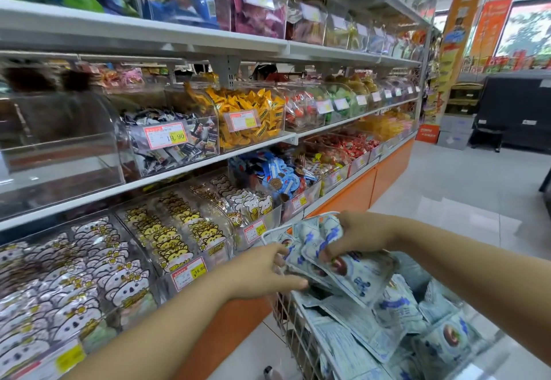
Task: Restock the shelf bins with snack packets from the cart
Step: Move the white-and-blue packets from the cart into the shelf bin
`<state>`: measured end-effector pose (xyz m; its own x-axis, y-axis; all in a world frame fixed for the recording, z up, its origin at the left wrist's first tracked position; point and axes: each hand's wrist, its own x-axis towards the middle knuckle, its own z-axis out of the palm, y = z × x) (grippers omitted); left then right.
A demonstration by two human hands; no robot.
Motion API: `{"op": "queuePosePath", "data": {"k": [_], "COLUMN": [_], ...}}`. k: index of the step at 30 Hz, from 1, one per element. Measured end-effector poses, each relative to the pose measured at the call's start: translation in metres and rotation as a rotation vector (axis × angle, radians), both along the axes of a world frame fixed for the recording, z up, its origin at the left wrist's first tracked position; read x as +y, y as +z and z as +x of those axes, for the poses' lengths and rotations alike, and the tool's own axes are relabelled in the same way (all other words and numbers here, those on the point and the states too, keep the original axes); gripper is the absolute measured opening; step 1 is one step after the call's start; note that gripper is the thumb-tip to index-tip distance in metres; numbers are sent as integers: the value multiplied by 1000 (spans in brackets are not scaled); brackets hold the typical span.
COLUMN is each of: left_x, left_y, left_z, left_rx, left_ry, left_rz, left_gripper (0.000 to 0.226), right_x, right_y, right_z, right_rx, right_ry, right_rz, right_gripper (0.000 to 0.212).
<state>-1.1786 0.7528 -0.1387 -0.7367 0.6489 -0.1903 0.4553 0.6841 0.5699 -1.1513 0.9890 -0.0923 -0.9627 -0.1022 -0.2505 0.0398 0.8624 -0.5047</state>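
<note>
Both hands hold a fanned stack of packets [354, 272] just above the near corner of the cart [298, 341]. The packets are flat, glossy pouches, pale blue and white with crimped edges, and some bear a round dark red print. The left hand [268, 272] grips the stack's left end, thumb on top and fingers stretched beneath. The right hand [360, 235] comes from above, its fingers curled over the upper pouches and pinching them.

The cart is a white wire basket with a grid wall and a rounded rim. Inside it lies a loose pile [396, 317] of the same pouches, overlapping at all angles.

To the left, white metal shelves [179, 171] carry rows of clear plastic bins with curved lids. The lowest row holds animal-shaped packets: pale koala faces [74, 275], then yellow cat faces [185, 230]. Higher up, one bin [253, 114] is heaped with crinkled yellow wrappers. Red-bordered price tags [188, 272] sit on the bin fronts. The shelf base is orange, and the floor [462, 200] is shiny pale tile.
</note>
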Motion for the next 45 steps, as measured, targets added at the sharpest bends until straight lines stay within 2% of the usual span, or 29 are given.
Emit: {"op": "queuePosePath", "data": {"k": [1, 3, 6, 8, 10, 13, 14, 15, 17, 18, 19, 21, 23, 25, 29, 35, 41, 45], "left_x": [-3, -1, 12, 22, 30, 33, 31, 28, 21, 16, 12, 4, -1, -5, -12, -16, -20, -24], "left_y": [4, 8, 5, 2, -1, -7, -10, -13, -21, -24, -29, -35, -42, -45, -44, -43, -38, -34], "left_z": [-2, -2, -3, -3, -3, -10, -14, -16, -22, -23, -26, -30, -37, -39, -42, -39, -32, -30], "left_rx": [-90, -264, -484, -567, -619, -565, -544, -526, -498, -493, -494, -467, -424, -427, -436, -420, -387, -337], "left_ry": [61, 183, 335, 351, 363, 406, 427, 447, 464, 472, 498, 544, 571, 579, 562, 548, 557, 592], "left_rz": [99, 374, 798, 973, 1060, 1060, 1044, 1024, 1011, 1010, 1001, 966, 929, 919, 929, 956, 972, 980], "left_gripper": [87, 93, 98, 93, 89, 81, 85, 88, 79, 79, 89, 119, 131, 132, 126, 113, 109, 122], "right_x": [-3, -12, -27, -37, -43, -41, -35, -28, -11, -3, 2, 4, 1, -5, -14, -20, -24, -23], "right_y": [2, 5, 4, 0, -3, -8, -8, -8, -14, -20, -26, -39, -52, -55, -64, -55, -50, -19], "right_z": [1, 2, 1, 0, -1, -8, -13, -19, -30, -35, -40, -48, -58, -63, -61, -56, -39, -26], "right_rx": [30, 98, 145, 159, 205, 90, 73, 86, 192, 228, 219, 135, 141, 132, -15, -43, 118, 71], "right_ry": [-28, -80, -132, -136, -131, -169, -223, -269, -230, -133, -25, 171, 328, 395, 394, 280, 288, 242], "right_rz": [-118, -378, -639, -706, -646, -713, -721, -708, -447, -202, 50, 481, 704, 774, 853, 825, 843, 772], "right_gripper": [79, 41, 30, 35, 37, 83, 91, 87, 52, 32, 27, 54, 69, 78, 94, 121, 83, 28]}}
